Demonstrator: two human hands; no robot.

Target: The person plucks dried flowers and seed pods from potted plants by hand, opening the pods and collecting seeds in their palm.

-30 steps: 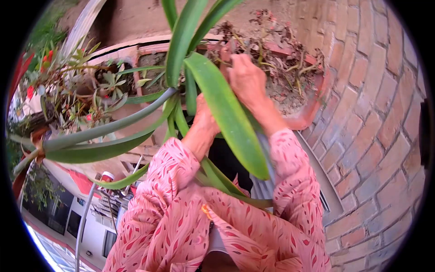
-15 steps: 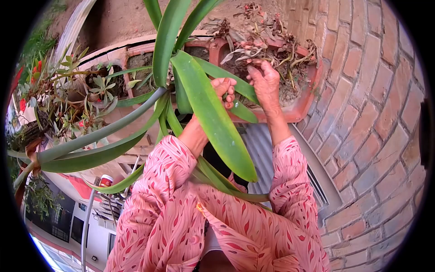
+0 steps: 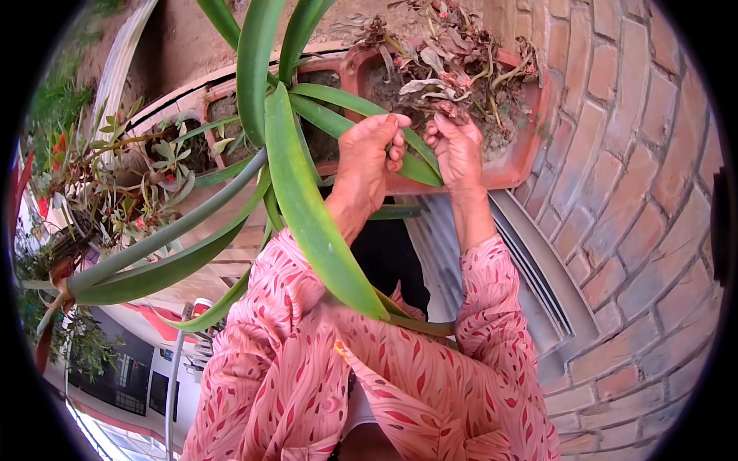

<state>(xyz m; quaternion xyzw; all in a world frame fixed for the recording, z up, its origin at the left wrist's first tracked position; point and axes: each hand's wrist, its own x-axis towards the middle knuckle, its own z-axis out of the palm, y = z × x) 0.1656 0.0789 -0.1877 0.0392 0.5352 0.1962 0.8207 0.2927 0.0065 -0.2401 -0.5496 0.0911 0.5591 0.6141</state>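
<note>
Dried brown leaves and stems (image 3: 450, 69) spread over a reddish rectangular planter (image 3: 523, 157) with soil at the upper right. My right hand (image 3: 457, 150) has its fingertips pinched on a curled dry leaf at the near side of this clump. Just left of it, my left hand (image 3: 370, 157) is closed, thumb against the index finger; anything inside it is too small to make out. Long green strap leaves (image 3: 315, 215) of a large plant cross in front of my left forearm and pass behind and beside my left hand.
A thick grey-green stalk (image 3: 177, 223) runs in from the left. Further planters with small leafy plants and red flowers (image 3: 43, 206) stand at the left. Brick paving (image 3: 615, 192) lies at the right, a corrugated grey sheet (image 3: 442, 238) below the planter.
The strap leaves have shifted left in view. My left hand has come out from behind the broad leaf, and my right hand's fingers have closed on the dry leaf.
</note>
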